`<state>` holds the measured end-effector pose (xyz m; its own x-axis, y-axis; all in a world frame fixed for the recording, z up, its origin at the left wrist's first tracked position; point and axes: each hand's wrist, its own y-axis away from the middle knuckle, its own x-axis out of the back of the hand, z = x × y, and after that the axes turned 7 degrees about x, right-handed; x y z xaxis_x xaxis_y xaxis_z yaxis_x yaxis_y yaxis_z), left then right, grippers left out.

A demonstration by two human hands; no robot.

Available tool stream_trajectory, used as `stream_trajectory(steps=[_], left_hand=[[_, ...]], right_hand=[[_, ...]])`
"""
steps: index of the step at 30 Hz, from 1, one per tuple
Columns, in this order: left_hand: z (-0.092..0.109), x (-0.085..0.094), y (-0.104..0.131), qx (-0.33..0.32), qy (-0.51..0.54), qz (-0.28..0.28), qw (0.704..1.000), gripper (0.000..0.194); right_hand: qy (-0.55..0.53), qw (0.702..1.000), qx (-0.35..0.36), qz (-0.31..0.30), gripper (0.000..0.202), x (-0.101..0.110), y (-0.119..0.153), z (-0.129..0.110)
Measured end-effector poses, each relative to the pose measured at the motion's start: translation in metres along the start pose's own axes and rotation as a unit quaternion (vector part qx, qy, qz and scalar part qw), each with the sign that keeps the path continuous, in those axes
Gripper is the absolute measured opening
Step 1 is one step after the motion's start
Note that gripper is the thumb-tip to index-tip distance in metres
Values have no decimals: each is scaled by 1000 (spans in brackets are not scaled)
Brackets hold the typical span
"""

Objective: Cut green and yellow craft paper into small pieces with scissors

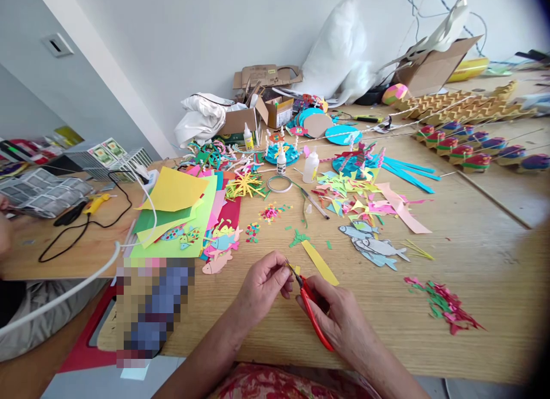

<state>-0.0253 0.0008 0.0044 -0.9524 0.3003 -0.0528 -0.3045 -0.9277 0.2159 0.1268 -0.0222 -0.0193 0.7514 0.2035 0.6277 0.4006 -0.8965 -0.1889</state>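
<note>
Right hand (339, 319) gripping red scissors (313, 310), blades aimed up-left, handles trailing down-right. Left hand (262, 284) pinching a small yellow scrap (296, 269) at the tips. Yellow paper strip (320, 263) lying diagonally just beyond on the worktop (472, 261)

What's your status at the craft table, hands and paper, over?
Right hand shut on red scissors. Left hand pinching yellow paper strip at blades. Green scraps lie beyond.

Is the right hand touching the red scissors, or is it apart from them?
Touching. The head view shows the right hand closed around the handles of the red scissors, fingers wrapped over them with no gap.
</note>
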Motion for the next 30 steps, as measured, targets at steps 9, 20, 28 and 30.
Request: stream_trajectory(steps=[9, 20, 28, 30], left_hand=[[-1, 1, 4, 7, 18, 17, 1000, 19], [-5, 3, 5, 12, 30, 32, 999, 16], [-5, 4, 4, 20, 38, 48, 998, 17], [-5, 3, 4, 26, 49, 52, 997, 18]], right_hand=[[4, 1000, -3, -7, 25, 2, 4, -3], [6, 1000, -4, -16, 26, 0, 5, -2], [3, 1000, -11, -21, 28, -2, 5, -1], [-2, 1000, -17, -22, 28, -3, 4, -1]])
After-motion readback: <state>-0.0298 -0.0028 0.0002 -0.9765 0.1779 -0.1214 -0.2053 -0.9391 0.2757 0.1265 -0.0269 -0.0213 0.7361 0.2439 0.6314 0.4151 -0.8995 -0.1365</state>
